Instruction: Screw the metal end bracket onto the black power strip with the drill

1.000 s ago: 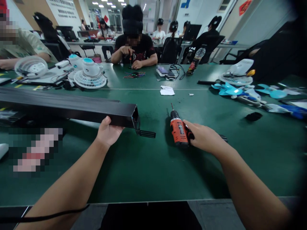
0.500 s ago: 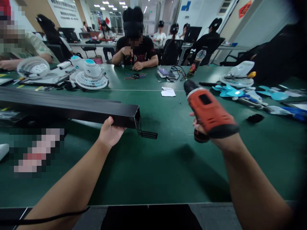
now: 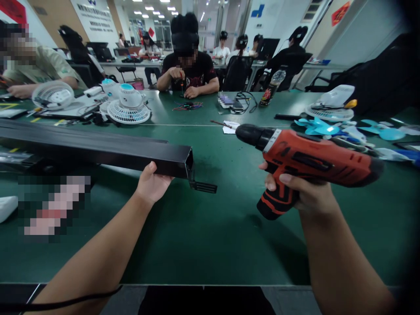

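My left hand grips a long black square metal tube near its open end, thumb on the side and the other fingers underneath. A small slotted black bracket sticks out below that end. My right hand is wrapped round the handle of a red and black cordless drill, held above the table to the right of the tube. Its chuck points left, with a thin bit reaching toward the tube's side of the table. A gap separates the drill from the tube.
On the green table stand white fans at the left and fan parts with blue blades at the right. A bottle, a white paper and wires lie farther back. A person works opposite.
My right hand has turned the drill so that its chuck swings from pointing away to pointing left, showing its side. My left hand and the tube stay nearly still.
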